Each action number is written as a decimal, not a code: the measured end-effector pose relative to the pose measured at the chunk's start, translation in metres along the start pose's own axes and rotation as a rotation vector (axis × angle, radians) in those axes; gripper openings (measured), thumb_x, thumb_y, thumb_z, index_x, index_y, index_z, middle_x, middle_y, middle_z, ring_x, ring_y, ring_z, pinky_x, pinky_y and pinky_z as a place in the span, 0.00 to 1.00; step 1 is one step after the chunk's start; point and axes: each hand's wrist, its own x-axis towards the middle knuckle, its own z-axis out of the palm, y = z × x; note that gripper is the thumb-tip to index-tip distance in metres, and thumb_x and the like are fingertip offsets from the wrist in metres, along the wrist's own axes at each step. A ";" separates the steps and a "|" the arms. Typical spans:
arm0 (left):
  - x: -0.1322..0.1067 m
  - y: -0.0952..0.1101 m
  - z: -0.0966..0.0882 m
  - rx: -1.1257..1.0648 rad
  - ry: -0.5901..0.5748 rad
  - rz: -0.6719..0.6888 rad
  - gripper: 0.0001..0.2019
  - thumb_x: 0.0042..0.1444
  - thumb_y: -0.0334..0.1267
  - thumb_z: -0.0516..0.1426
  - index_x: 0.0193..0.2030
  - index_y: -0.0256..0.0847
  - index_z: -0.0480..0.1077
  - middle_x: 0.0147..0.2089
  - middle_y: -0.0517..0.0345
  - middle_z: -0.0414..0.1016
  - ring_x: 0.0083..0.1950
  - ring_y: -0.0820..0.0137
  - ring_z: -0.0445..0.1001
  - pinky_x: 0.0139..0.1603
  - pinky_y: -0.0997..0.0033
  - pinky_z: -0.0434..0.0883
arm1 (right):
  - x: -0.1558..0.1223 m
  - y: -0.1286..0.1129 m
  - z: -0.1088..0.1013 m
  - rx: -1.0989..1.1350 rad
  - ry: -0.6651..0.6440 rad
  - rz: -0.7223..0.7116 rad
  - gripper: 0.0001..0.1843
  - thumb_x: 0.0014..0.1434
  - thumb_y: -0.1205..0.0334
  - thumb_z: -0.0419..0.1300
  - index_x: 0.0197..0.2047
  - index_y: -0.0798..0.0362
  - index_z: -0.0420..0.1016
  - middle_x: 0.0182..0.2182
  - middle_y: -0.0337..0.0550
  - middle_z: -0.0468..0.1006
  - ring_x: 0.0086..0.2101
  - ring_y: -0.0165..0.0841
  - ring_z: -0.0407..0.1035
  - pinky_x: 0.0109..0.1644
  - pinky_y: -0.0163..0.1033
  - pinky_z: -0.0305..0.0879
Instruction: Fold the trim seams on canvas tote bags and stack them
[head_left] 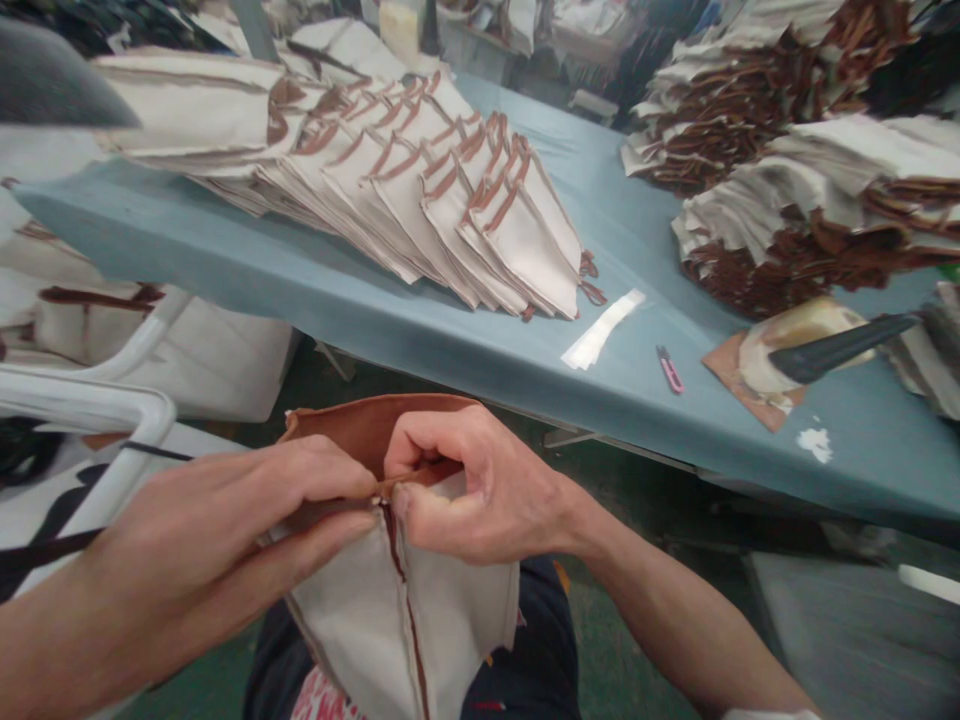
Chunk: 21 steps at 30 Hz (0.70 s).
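A cream fabric bag piece (352, 620) with brown trim rests over my lap, its rim toward the table. Down its middle runs a seam edged in brown. My left hand (262, 510) pinches the rim just left of that seam, thumb below and fingers above. Close beside it, my right hand (480, 485) grips the same rim right of the seam, thumb against curled fingers. Behind both hands the brown inner side (337, 430) of the far rim stands up. The fingertips cover the spot where the seam meets the rim.
On the blue table (337, 290) lies a fanned row of similar cream pieces (420, 190). Nearer are white strips (604, 330), a pink-handled small cutter (670, 370) and a glue pot (772, 350) with a dark-handled brush. Stacked pieces (825, 220) stand at right; a white tubular frame (142, 420) is at left.
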 end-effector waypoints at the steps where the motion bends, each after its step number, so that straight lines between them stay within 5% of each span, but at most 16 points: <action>1: 0.002 0.002 -0.001 0.011 0.010 0.031 0.14 0.81 0.54 0.57 0.47 0.55 0.80 0.37 0.71 0.86 0.32 0.74 0.82 0.33 0.76 0.71 | -0.002 0.000 0.000 -0.035 0.018 -0.037 0.05 0.54 0.63 0.59 0.30 0.48 0.65 0.25 0.30 0.66 0.25 0.25 0.58 0.29 0.32 0.55; 6: 0.015 0.017 -0.001 -0.034 0.026 0.062 0.07 0.75 0.39 0.59 0.42 0.53 0.75 0.29 0.80 0.81 0.23 0.80 0.77 0.25 0.78 0.64 | -0.010 0.004 0.007 -0.286 0.139 -0.286 0.05 0.56 0.67 0.58 0.32 0.48 0.66 0.25 0.32 0.72 0.24 0.26 0.65 0.31 0.34 0.60; 9: 0.019 0.028 0.002 0.030 0.023 0.063 0.09 0.69 0.33 0.56 0.42 0.53 0.74 0.31 0.74 0.83 0.26 0.73 0.78 0.28 0.70 0.65 | -0.017 0.001 0.007 -0.474 0.168 -0.382 0.08 0.58 0.69 0.60 0.31 0.46 0.67 0.27 0.35 0.76 0.27 0.31 0.72 0.33 0.37 0.64; 13: 0.016 0.035 0.007 0.089 0.042 0.135 0.11 0.69 0.33 0.55 0.34 0.52 0.70 0.26 0.68 0.74 0.23 0.66 0.71 0.28 0.59 0.59 | -0.024 -0.004 0.000 -0.509 0.198 -0.420 0.10 0.63 0.70 0.62 0.32 0.47 0.70 0.25 0.34 0.75 0.26 0.30 0.69 0.33 0.38 0.64; 18: 0.019 0.032 0.017 -0.095 -0.011 -0.094 0.07 0.67 0.43 0.64 0.37 0.50 0.76 0.26 0.63 0.72 0.30 0.63 0.74 0.29 0.68 0.67 | -0.022 0.016 0.004 0.111 0.059 -0.230 0.15 0.73 0.54 0.71 0.37 0.50 0.75 0.30 0.33 0.77 0.27 0.26 0.66 0.31 0.32 0.63; 21: 0.023 0.031 0.023 -0.206 -0.044 -0.134 0.11 0.67 0.49 0.66 0.37 0.48 0.78 0.27 0.61 0.72 0.33 0.62 0.75 0.31 0.69 0.70 | -0.017 0.032 0.016 0.541 -0.010 -0.132 0.26 0.67 0.39 0.77 0.36 0.50 0.74 0.27 0.30 0.72 0.23 0.25 0.59 0.26 0.31 0.57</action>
